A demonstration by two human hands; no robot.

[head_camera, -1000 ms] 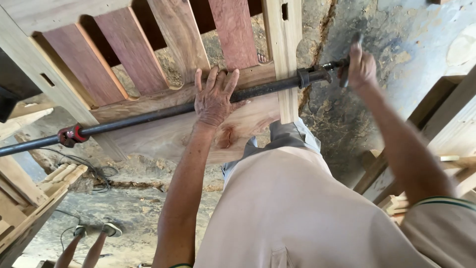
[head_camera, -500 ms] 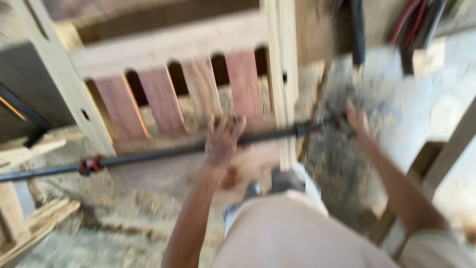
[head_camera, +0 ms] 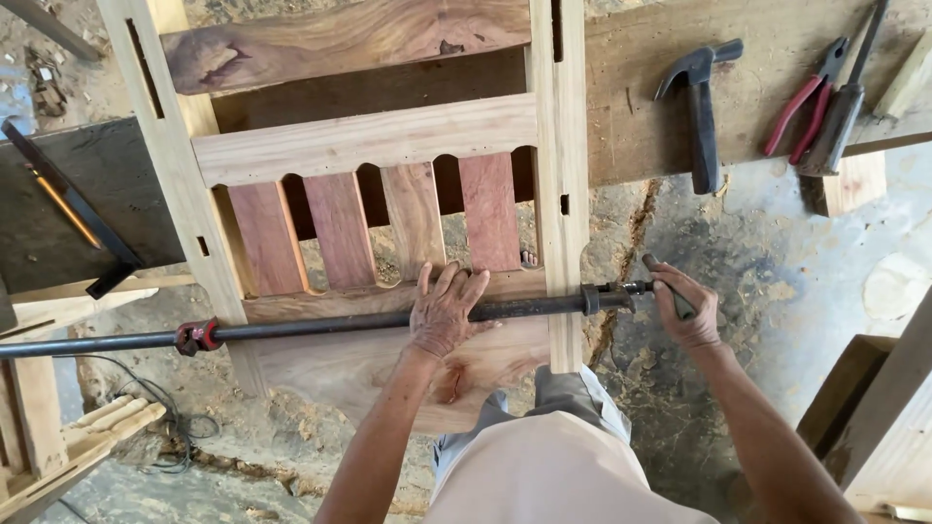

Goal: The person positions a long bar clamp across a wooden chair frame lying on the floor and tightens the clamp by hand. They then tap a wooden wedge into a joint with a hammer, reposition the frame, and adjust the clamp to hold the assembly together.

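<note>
A wooden chair-back frame (head_camera: 558,175) with several reddish slats (head_camera: 340,228) lies flat in front of me. A long black bar clamp (head_camera: 330,325) spans it from a red jaw (head_camera: 197,336) on the left post to a screw head (head_camera: 607,296) at the right post. My left hand (head_camera: 445,311) rests flat on the bar and the lower rail, fingers spread. My right hand (head_camera: 684,311) is closed around the clamp's handle at the right end.
A dark workbench plank (head_camera: 660,116) behind the frame carries a claw hammer (head_camera: 701,112), red-handled pliers (head_camera: 804,102) and a chisel-like tool (head_camera: 845,107). A black square (head_camera: 73,209) lies left. Wooden parts (head_camera: 58,446) stand lower left, boards (head_camera: 883,417) lower right, a cable (head_camera: 165,427) on the floor.
The view has tilted up and steadied, bringing the bench and tools into sight. My left hand stays on the bar and my right hand stays at the clamp's handle end.
</note>
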